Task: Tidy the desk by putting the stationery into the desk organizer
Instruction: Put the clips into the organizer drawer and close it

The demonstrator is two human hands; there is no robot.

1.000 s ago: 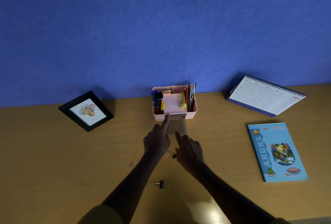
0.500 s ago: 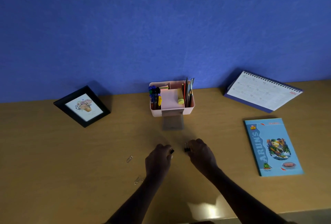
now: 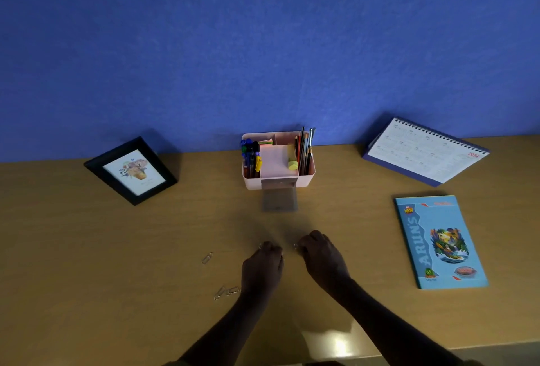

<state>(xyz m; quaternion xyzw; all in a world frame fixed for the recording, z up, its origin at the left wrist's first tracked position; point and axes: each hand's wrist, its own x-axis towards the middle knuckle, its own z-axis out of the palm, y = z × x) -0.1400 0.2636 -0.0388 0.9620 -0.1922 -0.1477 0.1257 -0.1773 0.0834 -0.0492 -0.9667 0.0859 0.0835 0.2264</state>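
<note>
One black picture frame (image 3: 131, 171) leans near the back edge of the counter (image 3: 87, 248), towards its left end. Three loose paper clips lie left of centre: one paper clip (image 3: 207, 258) alone, and a pair of paper clips (image 3: 226, 292) touching each other closer to the near edge. Two hands work at the middle. The left hand (image 3: 264, 263) has its fingers curled, pinching a small clip (image 3: 260, 245) at the fingertips. One pink organizer (image 3: 277, 183) stands at the back edge against the wall, holding a bunch of pens (image 3: 249, 155) in its left compartment, a bunch of pencils (image 3: 305, 149) in its right one and sticky notes behind. Its one clear drawer (image 3: 280, 202) juts forward onto the counter. The right hand (image 3: 321, 257), just beside the left but apart from it, is likewise curled, pinching a second small clip (image 3: 295, 246). One desk calendar (image 3: 423, 152) stands at the back edge on the right, and one blue notebook (image 3: 438, 241) lies flat in front of it.

The counter is tan wood grain, with a bright patch of glare at its near edge; a plain blue wall (image 3: 263, 44) rises behind it.

Both forearms are cut off by the bottom of the picture. Only a glint of metal shows from each held clip, so their kind is unclear. The pens and pencils overlap too much to count, the calendar's print is too small to read, and dim light hides whatever is in the drawer.
</note>
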